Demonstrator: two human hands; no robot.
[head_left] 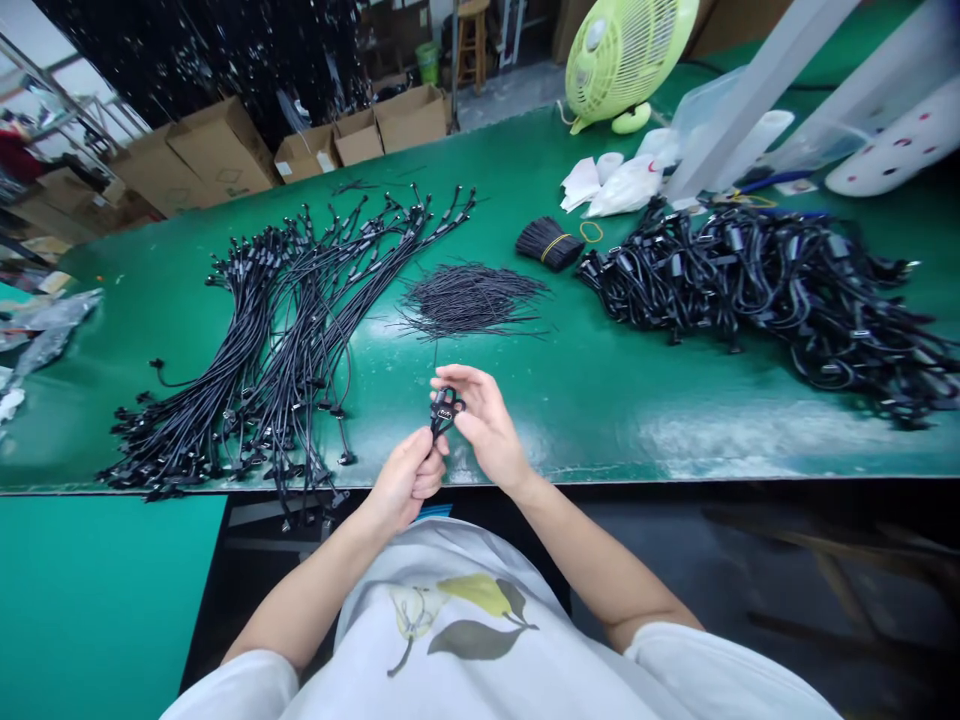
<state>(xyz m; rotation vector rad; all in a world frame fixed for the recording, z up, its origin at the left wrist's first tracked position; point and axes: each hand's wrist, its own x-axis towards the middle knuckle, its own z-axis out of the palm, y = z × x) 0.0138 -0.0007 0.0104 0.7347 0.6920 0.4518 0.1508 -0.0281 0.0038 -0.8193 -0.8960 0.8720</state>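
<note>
Green table point(630, 400) under black cables point(757, 275)

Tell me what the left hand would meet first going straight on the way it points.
Beyond the folded black cable it grips, the left hand would probably meet the right hand first, though depth is unclear.

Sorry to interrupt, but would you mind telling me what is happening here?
A person's left hand grips a folded black cable near the front edge of the green table, while the right hand curves close around the cable's top. Thin black strands lie piled beyond. Outstretched cables are spread to the left, and folded cables are heaped to the right.
</note>
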